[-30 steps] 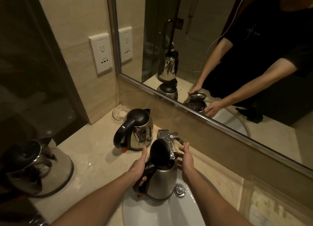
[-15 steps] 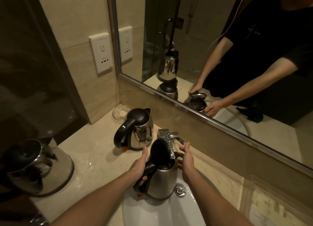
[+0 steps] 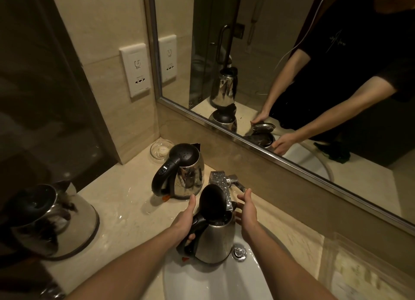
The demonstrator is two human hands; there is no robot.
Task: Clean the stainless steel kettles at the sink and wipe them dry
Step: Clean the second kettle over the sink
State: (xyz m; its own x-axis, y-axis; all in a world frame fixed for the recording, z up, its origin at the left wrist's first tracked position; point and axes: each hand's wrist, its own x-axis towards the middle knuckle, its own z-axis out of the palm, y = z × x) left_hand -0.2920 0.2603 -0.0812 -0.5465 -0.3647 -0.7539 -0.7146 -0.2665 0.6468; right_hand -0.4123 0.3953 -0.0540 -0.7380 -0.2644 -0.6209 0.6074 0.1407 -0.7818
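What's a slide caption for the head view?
Left hand grips open-lidded kettle under faucet over sink; right hand beside it.

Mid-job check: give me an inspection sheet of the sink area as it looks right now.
Surface: countertop wet, beige stone.
Job's things: open kettle upright in the sink under the faucet; closed kettle behind it; third kettle far left.
Clutter: glass dish in the corner; clear tray at right.
Hands: left hand on the open kettle's handle; right hand open beside its body.
Cables: nothing seen on the counter.
Surroundings: mirror, wall socket.
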